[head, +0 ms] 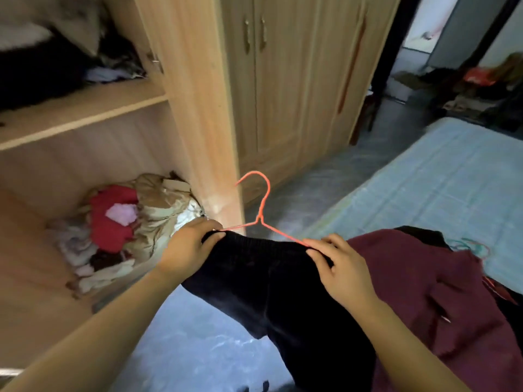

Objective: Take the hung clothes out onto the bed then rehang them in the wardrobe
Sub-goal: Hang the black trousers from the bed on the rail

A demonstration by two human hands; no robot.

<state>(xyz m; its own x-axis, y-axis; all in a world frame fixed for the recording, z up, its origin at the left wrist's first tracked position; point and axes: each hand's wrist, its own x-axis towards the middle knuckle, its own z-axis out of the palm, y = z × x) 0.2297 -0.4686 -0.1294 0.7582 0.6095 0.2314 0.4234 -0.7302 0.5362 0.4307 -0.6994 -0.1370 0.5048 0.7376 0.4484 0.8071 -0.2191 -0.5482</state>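
- The wardrobe [195,114] stands open on the left. Dark folded things lie on its shelf [85,111], and a loose heap of clothes [113,222], red, pink and beige, is pushed into the back right corner of the compartment below. No rail shows in this view.
- The left hand [192,246] curls round the left end of the black garment [268,284] where it meets the hanger's shoulder. It grips cloth and wire together, probably so the fabric cannot slide off that side.
- The orange wire hanger [261,210] rises between the hands with its hook up and free, just in front of the wardrobe's upright edge. Its lower part is hidden inside the garment.
- The right hand [339,267] pinches the garment's top edge against the hanger's right arm. This reads as settling the cloth evenly on the hanger before rehanging it.
- The black garment hangs from both hands over the floor, between the wardrobe and the near left edge of the bed [438,171].
- A maroon garment [424,284] lies spread at the bed's near edge, likely waiting its turn. Something dark shows at its far side.
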